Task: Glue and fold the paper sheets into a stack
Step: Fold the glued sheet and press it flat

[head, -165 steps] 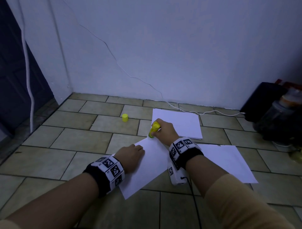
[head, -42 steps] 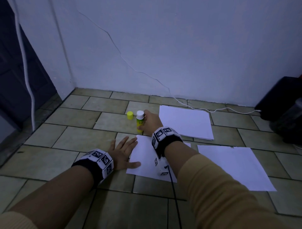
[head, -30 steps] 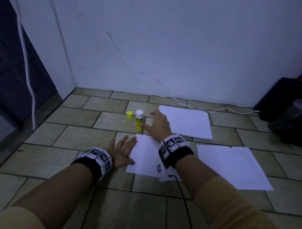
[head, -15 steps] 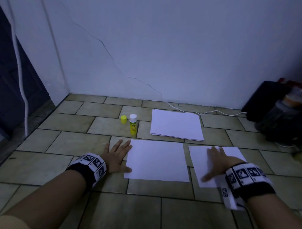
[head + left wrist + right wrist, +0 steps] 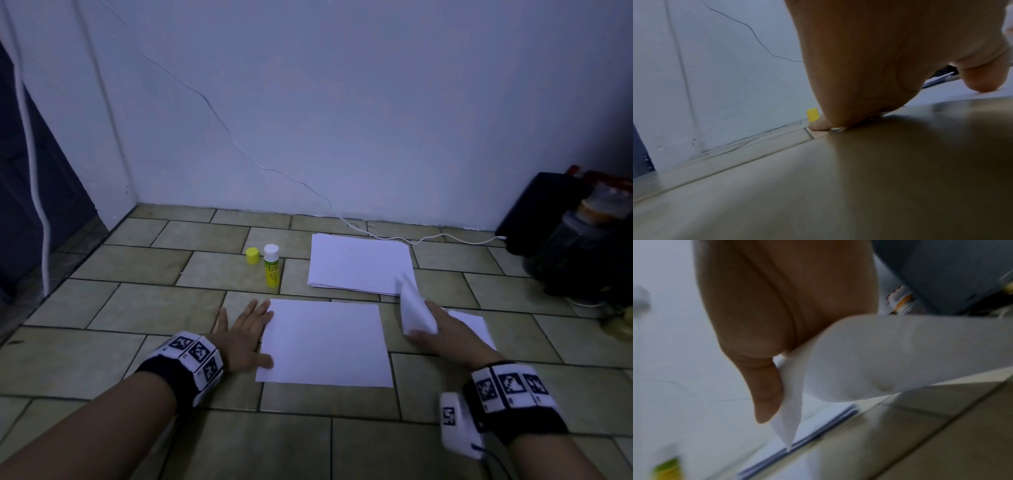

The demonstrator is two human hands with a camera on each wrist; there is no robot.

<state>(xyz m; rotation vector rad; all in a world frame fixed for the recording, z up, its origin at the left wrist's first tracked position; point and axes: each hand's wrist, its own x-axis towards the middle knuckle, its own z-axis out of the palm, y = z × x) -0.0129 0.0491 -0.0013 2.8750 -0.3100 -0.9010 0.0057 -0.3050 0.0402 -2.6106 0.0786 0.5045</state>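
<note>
A white sheet (image 5: 325, 342) lies flat on the tiled floor in front of me. My left hand (image 5: 245, 334) lies flat with straight fingers at that sheet's left edge, thumb touching the paper. To the right, my right hand (image 5: 436, 330) pinches the left edge of a second sheet (image 5: 416, 308) and lifts it off the floor; the wrist view shows this second sheet (image 5: 900, 356) curled under the thumb. A stack of sheets (image 5: 359, 263) lies further back. The uncapped glue stick (image 5: 271, 265) stands upright left of the stack, beside its yellow cap (image 5: 252, 256).
A white wall stands behind the floor, with a thin white cable (image 5: 428, 238) running along its base to a black box (image 5: 541, 212) at the far right. Jars and clutter (image 5: 589, 246) sit by that box. A dark door (image 5: 27, 192) is at the left.
My right hand set the glue stick upright, moved right to the second sheet, pressed it flat, then pinched its left edge and raised it. My left hand stayed at the near sheet's edge.
</note>
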